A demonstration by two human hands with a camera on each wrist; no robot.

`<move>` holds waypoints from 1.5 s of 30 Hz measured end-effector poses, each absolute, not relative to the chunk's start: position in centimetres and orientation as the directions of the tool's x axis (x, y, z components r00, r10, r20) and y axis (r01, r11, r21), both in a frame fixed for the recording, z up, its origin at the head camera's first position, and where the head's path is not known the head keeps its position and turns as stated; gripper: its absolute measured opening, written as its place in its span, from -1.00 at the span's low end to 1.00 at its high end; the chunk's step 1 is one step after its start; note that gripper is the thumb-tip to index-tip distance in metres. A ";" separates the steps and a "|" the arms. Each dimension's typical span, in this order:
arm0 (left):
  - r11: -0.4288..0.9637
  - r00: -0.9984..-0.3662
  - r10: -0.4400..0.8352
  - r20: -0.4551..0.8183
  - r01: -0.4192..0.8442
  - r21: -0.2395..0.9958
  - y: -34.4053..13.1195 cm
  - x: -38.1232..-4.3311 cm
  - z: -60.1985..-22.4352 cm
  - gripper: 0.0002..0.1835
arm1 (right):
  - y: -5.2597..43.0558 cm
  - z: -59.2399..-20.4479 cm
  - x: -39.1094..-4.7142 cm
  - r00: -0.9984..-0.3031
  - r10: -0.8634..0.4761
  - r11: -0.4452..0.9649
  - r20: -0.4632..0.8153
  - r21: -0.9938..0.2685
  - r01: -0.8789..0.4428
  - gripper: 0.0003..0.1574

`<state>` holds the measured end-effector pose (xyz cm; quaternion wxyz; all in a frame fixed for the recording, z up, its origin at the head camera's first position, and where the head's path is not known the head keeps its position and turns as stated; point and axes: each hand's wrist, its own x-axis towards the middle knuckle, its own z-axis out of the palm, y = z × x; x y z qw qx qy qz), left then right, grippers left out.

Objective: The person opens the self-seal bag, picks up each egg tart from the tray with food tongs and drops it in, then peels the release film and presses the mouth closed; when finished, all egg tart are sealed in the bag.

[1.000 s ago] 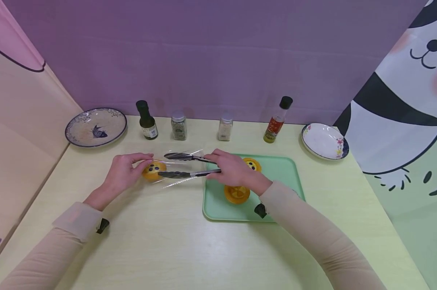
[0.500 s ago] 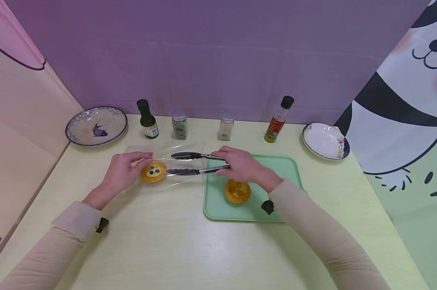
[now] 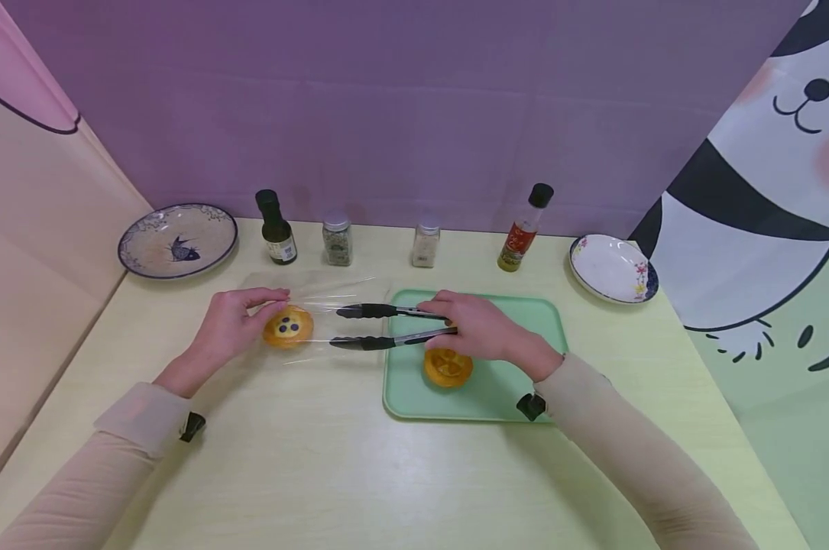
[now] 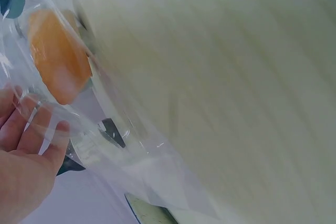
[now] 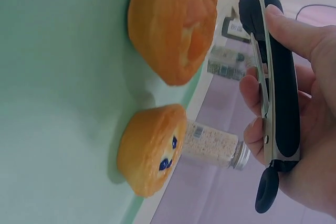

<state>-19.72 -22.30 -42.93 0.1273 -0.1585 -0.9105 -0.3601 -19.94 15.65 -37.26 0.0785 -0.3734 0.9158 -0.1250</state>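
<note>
My left hand (image 3: 231, 325) pinches the edge of a clear plastic bag (image 3: 348, 289) lying across the table. Inside the bag, a tart with dark berries (image 3: 288, 327) sits close to the fingertips; its orange side (image 4: 60, 56) shows through the film in the left wrist view. My right hand (image 3: 479, 325) grips black-tipped metal tongs (image 5: 281, 93), whose arms are spread apart with nothing between the tips, around the bag's right end. Below that hand, a fruit-topped tart (image 3: 448, 369) rests on the green tray (image 3: 524, 313). Beside it stands a berry tart (image 5: 152, 150), hidden in the head view.
Along the back stand a dark sauce bottle (image 3: 276, 229), two spice jars, one with green herbs (image 3: 337, 241) and one pale (image 3: 425, 244), and a red-labelled bottle (image 3: 524, 229). A fish-patterned plate (image 3: 176, 241) lies back left, a floral dish (image 3: 610, 267) back right.
My right hand has drawn the tongs to the right, away from the berry tart, which stays in the bag. The left hand keeps its pinch on the bag in nearly the same place.
</note>
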 end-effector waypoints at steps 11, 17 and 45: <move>0.679 -0.917 0.214 0.337 0.387 0.624 -22.2 -19.8 -42.9 -0.79 | 17.1 -36.8 -17.7 -0.789 -0.613 0.761 0.026 -0.247 -0.599 -0.26; 0.683 -0.923 0.207 0.325 0.374 0.628 -22.3 -19.7 -43.0 -0.80 | 19.1 -36.9 -17.2 -0.811 -0.579 0.771 0.083 -0.269 -0.577 -0.30; 0.683 -0.952 0.165 0.259 0.300 0.666 -22.3 -19.3 -42.8 -0.76 | 33.7 -37.6 -14.0 -0.904 -0.410 0.845 0.122 -0.323 -0.427 -0.25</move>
